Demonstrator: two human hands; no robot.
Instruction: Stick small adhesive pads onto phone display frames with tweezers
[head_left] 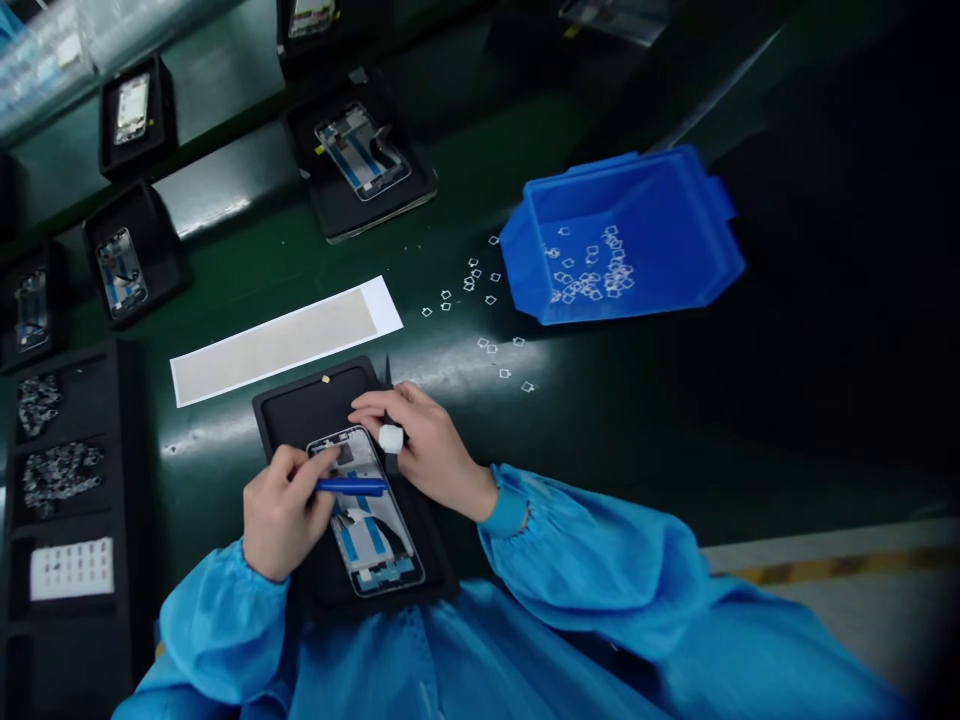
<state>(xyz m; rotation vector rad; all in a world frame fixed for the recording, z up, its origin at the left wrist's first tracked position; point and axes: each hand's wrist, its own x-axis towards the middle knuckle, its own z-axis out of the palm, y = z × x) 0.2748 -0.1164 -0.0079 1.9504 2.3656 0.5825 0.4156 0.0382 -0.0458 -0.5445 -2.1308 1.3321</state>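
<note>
An opened phone frame (371, 535) lies in a black tray (300, 405) right in front of me. My left hand (281, 510) is closed around a blue stick-like tool (351, 486), held flat across the frame's upper half. My right hand (420, 445) rests on the frame's top right corner, fingers curled round a thin black tool (388, 375) that points away from me. A white cot (391, 438) covers one of its fingers. Blue sleeves cover both arms.
A tipped blue bin (622, 235) of small square metal rings stands at the right, with several rings (480, 290) spilled on the green belt. A white strip (285, 340) lies behind the tray. More trays with phone frames (360, 150) sit at the back. A black parts organiser (64, 500) stands at the left.
</note>
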